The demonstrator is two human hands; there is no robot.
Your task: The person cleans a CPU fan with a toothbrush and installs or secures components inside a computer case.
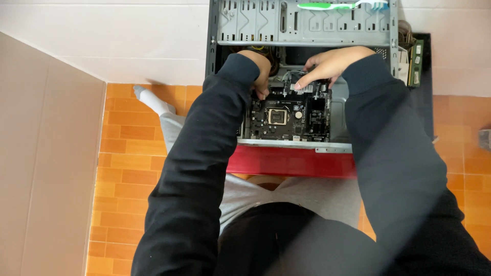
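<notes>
Flooring consists of orange brick-pattern tiles, bounded on the far side by a white tiled wall and on the left by a plain beige panel. An opened computer case lies on its side on the floor, its grey metal drive-bay frame at the far edge and a red panel along its near edge, just in front of the seated person's lap. The motherboard sits inside the case, with its square processor socket visible near the centre. The left hand reaches down at the far left corner of the motherboard, fingers curled; what they close on is hidden by the hand itself, so the grip cannot be determined. The right hand rests on the far edge of the motherboard, fingertips pressing a small finned part there; whether it grips anything cannot be told either. Both dark sleeves cover the left and right edges of the case interior. A green-and-white toothbrush lies on the drive-bay frame at the far side, partly cut off by the upper picture edge. A green memory module stands just right of the case on a dark mat. A white-socked foot extends to the left of the case. A grey object is cut off at the right edge.
</notes>
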